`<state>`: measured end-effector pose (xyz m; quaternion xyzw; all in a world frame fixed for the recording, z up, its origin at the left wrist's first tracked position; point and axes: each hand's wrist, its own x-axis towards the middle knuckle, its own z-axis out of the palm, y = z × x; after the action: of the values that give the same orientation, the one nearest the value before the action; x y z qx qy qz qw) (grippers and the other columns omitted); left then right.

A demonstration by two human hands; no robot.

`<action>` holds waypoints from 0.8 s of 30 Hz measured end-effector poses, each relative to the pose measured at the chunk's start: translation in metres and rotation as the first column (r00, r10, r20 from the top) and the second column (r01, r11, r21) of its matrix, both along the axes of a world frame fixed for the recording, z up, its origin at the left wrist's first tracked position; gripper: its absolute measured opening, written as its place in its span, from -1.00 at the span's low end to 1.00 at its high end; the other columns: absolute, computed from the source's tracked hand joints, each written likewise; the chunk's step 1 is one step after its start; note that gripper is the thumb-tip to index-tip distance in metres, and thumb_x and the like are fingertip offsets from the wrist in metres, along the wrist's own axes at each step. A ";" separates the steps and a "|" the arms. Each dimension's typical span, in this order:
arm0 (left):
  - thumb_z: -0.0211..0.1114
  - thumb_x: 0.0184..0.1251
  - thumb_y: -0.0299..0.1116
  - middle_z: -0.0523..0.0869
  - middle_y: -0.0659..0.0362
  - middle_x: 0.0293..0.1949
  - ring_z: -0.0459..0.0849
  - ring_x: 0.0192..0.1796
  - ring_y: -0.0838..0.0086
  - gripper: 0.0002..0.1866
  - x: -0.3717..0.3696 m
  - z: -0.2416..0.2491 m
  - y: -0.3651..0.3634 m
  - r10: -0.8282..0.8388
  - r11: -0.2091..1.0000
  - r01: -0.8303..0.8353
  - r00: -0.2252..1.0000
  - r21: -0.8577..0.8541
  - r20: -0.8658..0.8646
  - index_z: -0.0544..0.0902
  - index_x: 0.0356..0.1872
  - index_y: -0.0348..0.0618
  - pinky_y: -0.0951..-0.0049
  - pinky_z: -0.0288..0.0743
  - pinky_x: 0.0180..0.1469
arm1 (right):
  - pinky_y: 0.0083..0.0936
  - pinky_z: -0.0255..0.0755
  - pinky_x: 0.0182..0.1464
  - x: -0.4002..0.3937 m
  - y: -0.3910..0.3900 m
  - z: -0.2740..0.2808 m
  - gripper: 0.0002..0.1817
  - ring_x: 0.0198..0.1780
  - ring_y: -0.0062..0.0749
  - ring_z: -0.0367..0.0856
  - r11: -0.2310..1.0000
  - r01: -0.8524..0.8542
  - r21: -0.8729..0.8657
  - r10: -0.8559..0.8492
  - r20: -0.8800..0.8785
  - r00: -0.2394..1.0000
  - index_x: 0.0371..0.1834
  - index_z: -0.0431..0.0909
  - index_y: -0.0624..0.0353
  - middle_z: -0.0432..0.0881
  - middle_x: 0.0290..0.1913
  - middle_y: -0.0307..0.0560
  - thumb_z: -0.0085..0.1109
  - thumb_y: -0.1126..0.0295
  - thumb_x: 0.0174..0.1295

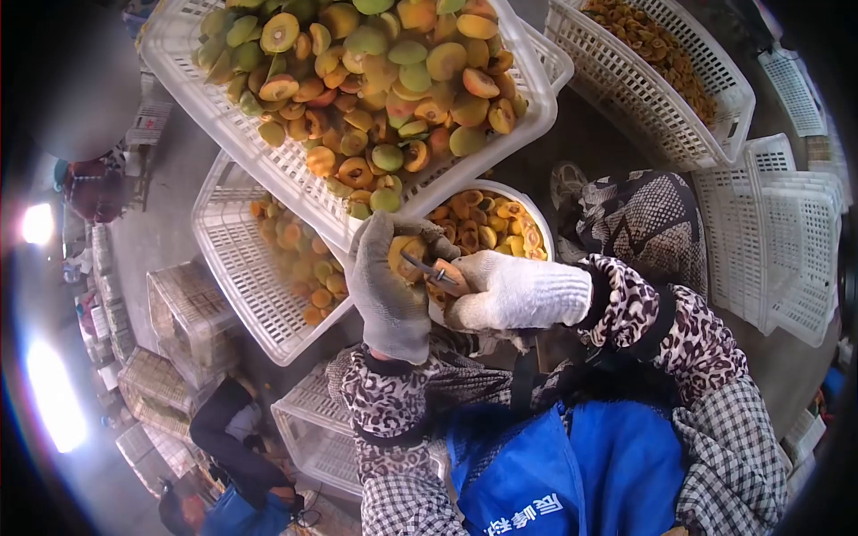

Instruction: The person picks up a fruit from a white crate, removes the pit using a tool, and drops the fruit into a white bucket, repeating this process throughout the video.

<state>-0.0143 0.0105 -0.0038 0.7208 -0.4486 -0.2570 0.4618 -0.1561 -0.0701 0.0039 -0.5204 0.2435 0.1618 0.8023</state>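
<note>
In the head view my gloved left hand is wrapped round a yellow peach, just below the near corner of a white crate. My gloved right hand grips a small pitting knife by its wooden handle. The knife's thin, curved metal tip lies against the peach. Part of the fruit is hidden by my left fingers. Behind both hands stands a white bucket holding orange peach pieces.
A white crate heaped with green and orange halved peaches rises in front. Below it at left, another crate holds more fruit. A crate of orange pieces stands far right, above stacked crates. Another person is at lower left.
</note>
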 end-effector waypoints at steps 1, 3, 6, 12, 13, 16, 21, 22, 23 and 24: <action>0.08 0.43 -0.37 0.65 0.12 -0.37 0.67 -0.33 0.48 -0.80 0.000 -0.001 -0.002 0.077 0.996 -0.085 0.928 -0.006 -0.365 0.55 -0.27 -0.33 0.49 0.56 -0.20 | -0.23 0.56 -0.42 0.003 0.008 0.003 -0.69 -0.45 0.00 0.68 0.945 0.013 -0.326 -0.031 -0.050 0.998 -0.09 0.46 0.27 0.64 -0.43 0.12 0.05 0.22 0.32; 0.07 0.41 -0.39 0.65 0.11 -0.38 0.67 -0.35 0.47 -0.81 -0.001 -0.002 -0.007 0.139 0.985 -0.169 0.718 0.022 -0.682 0.55 -0.30 -0.33 0.48 0.56 -0.23 | -0.26 0.59 -0.38 0.007 0.032 -0.030 -0.68 -0.47 -0.01 0.67 0.634 -0.005 -0.773 -0.065 -0.060 0.996 -0.01 0.44 0.24 0.63 -0.42 0.14 0.03 0.24 0.32; 0.04 0.39 -0.41 0.64 0.10 -0.38 0.66 -0.39 0.46 -0.80 -0.001 -0.008 -0.012 0.254 0.957 -0.273 0.649 0.092 -0.717 0.56 -0.34 -0.33 0.48 0.56 -0.28 | -0.23 0.54 -0.32 0.006 0.023 -0.014 -0.64 -0.40 0.01 0.67 0.804 0.132 -0.579 -0.111 0.071 0.991 -0.05 0.47 0.31 0.65 -0.41 0.16 0.04 0.22 0.25; -0.02 0.48 -0.31 0.65 0.08 -0.40 0.64 -0.35 0.44 -0.70 0.007 -0.017 0.001 0.003 0.998 -0.043 0.799 -0.052 -0.602 0.59 -0.30 -0.33 0.46 0.56 -0.25 | -0.67 0.25 -0.75 -0.001 0.000 -0.019 -0.82 -0.77 -0.60 0.36 0.790 0.072 0.609 -0.048 -0.056 0.997 -0.29 0.49 0.21 0.43 -0.66 -0.22 0.19 0.33 0.19; -0.04 0.49 -0.31 0.64 0.08 -0.36 0.64 -0.33 0.42 -0.70 0.007 -0.013 0.000 -0.014 1.000 -0.001 0.851 -0.030 -0.526 0.58 -0.28 -0.32 0.44 0.57 -0.22 | -0.69 0.21 -0.74 -0.001 0.000 -0.025 -0.81 -0.75 -0.65 0.34 0.603 0.056 0.795 -0.054 -0.029 0.998 -0.32 0.51 0.18 0.41 -0.67 -0.27 0.26 0.31 0.19; -0.07 0.53 -0.27 0.61 0.08 -0.29 0.64 -0.32 0.36 -0.70 0.003 0.003 0.001 -0.036 0.998 0.063 0.768 0.019 -0.639 0.53 -0.24 -0.29 0.36 0.61 -0.15 | -0.68 0.19 -0.77 -0.003 0.009 -0.028 -0.83 -0.69 -0.69 0.40 0.874 0.122 0.471 -0.130 -0.015 0.991 -0.28 0.49 0.09 0.47 -0.56 -0.33 0.27 0.31 0.21; -0.04 0.54 -0.11 0.54 0.19 -0.41 0.58 -0.34 0.43 -0.67 0.005 0.009 0.005 0.209 0.962 -0.235 0.302 0.140 -0.930 0.46 -0.29 -0.16 0.35 0.59 -0.17 | -0.71 0.29 -0.67 0.001 0.008 -0.039 -0.79 -0.68 -0.68 0.41 0.890 -0.017 0.456 -0.080 0.191 0.978 -0.31 0.51 0.18 0.46 -0.62 -0.33 0.30 0.33 0.11; -0.04 0.54 -0.14 0.54 0.17 -0.42 0.58 -0.37 0.37 -0.68 0.010 0.001 0.008 0.165 0.966 -0.244 0.307 0.090 -0.937 0.48 -0.34 -0.13 0.27 0.60 -0.18 | -0.71 0.29 -0.67 0.000 0.004 -0.029 -0.79 -0.68 -0.68 0.41 0.890 -0.026 0.455 -0.072 0.197 0.978 -0.31 0.51 0.18 0.46 -0.62 -0.33 0.30 0.33 0.11; -0.03 0.53 -0.16 0.51 0.19 -0.45 0.55 -0.40 0.40 -0.70 0.021 -0.006 0.010 -0.038 0.953 -0.300 0.030 -0.045 -0.999 0.46 -0.38 -0.10 0.28 0.58 -0.21 | -0.69 0.29 -0.67 -0.001 0.001 -0.017 -0.76 -0.66 -0.66 0.43 0.936 -0.125 0.330 0.071 0.172 0.983 -0.26 0.53 0.21 0.48 -0.59 -0.31 0.29 0.32 0.10; -0.05 0.53 -0.24 0.54 0.19 -0.43 0.58 -0.36 0.38 -0.73 0.032 -0.011 0.017 -0.039 0.908 -0.415 0.056 -0.059 -0.998 0.48 -0.35 -0.14 0.29 0.57 -0.21 | -0.68 0.30 -0.66 -0.003 -0.002 -0.012 -0.73 -0.64 -0.65 0.44 0.952 -0.228 0.201 0.206 0.128 0.970 -0.21 0.54 0.23 0.50 -0.57 -0.30 0.29 0.31 0.09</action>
<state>0.0181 0.0272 -0.0150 0.3182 0.0465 -0.5307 0.7842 -0.1591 -0.0720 -0.0077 -0.4622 0.1230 0.2466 0.8429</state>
